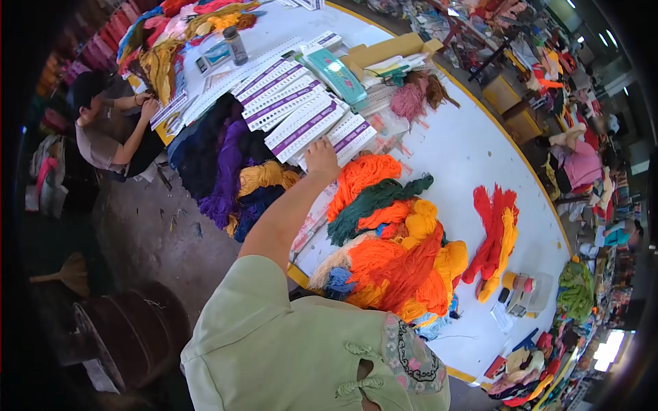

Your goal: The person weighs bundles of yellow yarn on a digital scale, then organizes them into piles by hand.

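My left hand reaches across to a pile of long white cards with purple stripes and rows of holes. Its fingers are bent over the near edge of one punched card, and the thumb side is partly hidden. Another striped card lies just beside the fingers. Close to my wrist are an orange yarn skein and a dark green yarn skein. On the other side of my forearm lie purple yarn and mustard yarn. My right hand does not show.
A heap of orange and yellow yarn lies by my body. Red yarn, a clear plastic box, a teal box and a bottle are on the white table. A co-worker sits left, near a metal drum.
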Action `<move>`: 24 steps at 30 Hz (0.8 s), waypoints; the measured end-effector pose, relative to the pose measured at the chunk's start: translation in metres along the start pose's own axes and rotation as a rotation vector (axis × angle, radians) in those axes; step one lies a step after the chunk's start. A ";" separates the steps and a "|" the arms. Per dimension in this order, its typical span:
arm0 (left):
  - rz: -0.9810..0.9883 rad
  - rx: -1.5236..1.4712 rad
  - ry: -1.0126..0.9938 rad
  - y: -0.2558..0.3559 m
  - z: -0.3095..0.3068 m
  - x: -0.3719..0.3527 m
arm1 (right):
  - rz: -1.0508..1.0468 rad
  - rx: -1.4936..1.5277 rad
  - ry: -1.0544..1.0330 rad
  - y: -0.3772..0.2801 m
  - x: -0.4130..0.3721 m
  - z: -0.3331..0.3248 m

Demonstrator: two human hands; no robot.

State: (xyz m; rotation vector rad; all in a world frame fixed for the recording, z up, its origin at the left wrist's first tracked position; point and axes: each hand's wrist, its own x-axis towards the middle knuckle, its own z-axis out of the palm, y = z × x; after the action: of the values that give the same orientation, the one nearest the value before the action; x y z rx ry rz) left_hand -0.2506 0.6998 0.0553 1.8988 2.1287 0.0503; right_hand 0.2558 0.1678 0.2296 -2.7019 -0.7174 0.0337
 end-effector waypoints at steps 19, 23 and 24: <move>0.056 -0.133 -0.194 -0.017 -0.038 0.017 | 0.124 0.063 -0.143 0.014 -0.075 0.084; 0.085 -0.146 -0.072 -0.020 -0.038 0.007 | 0.162 0.058 -0.334 0.024 -0.130 0.149; 0.095 -0.167 -0.037 -0.021 -0.037 0.004 | 0.160 0.070 -0.355 0.024 -0.138 0.156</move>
State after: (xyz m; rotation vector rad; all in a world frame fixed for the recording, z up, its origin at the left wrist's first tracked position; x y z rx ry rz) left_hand -0.2796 0.7067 0.0860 1.8867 1.9442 0.2042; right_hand 0.1302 0.1313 0.0660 -2.7068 -0.5789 0.5781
